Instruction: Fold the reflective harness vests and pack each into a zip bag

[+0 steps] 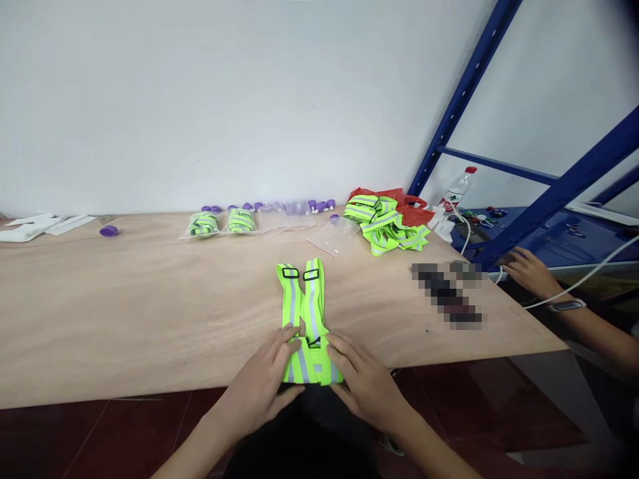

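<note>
A neon yellow reflective vest [313,313] of elastic straps with grey stripes lies at the table's front edge, its lower part folded over. Two black buckles sit at the far ends of its straps. My left hand [267,372] grips the folded part from the left, thumb below and fingers on top. From the right, my right hand [367,382] pinches the other side of the same fold in the same way.
Two bagged vests [241,221] stand along the wall near purple rolls [322,205] and clear plastic bags [335,236]. A pile of loose vests [392,226] lies by a red bag [417,211]. A blue rack [529,223] and another person's hand [532,271] are at the right.
</note>
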Demonstrator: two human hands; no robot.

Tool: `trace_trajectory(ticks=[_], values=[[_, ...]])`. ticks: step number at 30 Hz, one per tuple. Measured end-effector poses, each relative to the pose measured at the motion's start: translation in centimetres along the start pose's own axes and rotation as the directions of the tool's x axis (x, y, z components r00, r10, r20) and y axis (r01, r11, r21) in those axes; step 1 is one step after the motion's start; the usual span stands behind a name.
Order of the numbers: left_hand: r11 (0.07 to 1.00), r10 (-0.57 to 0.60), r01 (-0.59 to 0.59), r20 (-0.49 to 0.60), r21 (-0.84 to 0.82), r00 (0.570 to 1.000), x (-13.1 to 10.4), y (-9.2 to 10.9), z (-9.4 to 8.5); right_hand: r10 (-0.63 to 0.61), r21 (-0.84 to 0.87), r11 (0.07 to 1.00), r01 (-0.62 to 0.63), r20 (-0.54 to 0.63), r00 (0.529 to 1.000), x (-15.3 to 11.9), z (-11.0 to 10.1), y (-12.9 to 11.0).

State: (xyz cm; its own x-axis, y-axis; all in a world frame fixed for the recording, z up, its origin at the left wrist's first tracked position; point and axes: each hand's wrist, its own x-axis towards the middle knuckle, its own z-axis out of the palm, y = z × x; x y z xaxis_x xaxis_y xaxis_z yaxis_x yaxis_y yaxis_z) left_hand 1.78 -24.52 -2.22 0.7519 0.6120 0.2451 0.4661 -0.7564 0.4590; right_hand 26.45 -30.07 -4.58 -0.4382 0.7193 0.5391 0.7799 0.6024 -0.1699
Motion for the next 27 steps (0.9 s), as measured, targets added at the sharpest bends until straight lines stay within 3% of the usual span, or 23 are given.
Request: trace_trajectory(ticks=[4,8,14,21,24,27], values=[[0.998,-0.039,0.042,-0.058,0.042,0.998,-0.9,0.9,0.8,-0.063,-0.045,0.997,0.060,-0.082,0.995,-0.5,-0.2,-0.3],[0.998,-0.063,0.064,-0.090,0.011,0.994,-1.3,0.8,0.6,-0.080,0.002,0.997,0.080,-0.069,0.994,0.3,-1.1,-0.1],[0.947,-0.254,0.240,-0.041,-0.213,0.966,0.8,0.3,-0.8,0.062,0.137,0.987,-0.081,0.139,0.988,3.5,-1.9,1.6],[0.948,-0.303,0.292,-0.078,-0.125,0.950,4.9,-1.6,-0.8,0.268,0.121,0.929,-0.351,0.434,0.860,8.7,-1.8,5.7],[0.954,-0.299,0.301,-0.067,0.020,0.952,5.8,-2.4,-1.0,0.309,0.049,0.934,-0.355,0.389,0.868,9.5,-0.9,6.5],[0.930,-0.322,0.332,-0.086,0.158,0.943,6.3,-3.0,-1.2,0.314,-0.044,0.949,-0.312,0.209,0.926,9.2,0.3,6.6]])
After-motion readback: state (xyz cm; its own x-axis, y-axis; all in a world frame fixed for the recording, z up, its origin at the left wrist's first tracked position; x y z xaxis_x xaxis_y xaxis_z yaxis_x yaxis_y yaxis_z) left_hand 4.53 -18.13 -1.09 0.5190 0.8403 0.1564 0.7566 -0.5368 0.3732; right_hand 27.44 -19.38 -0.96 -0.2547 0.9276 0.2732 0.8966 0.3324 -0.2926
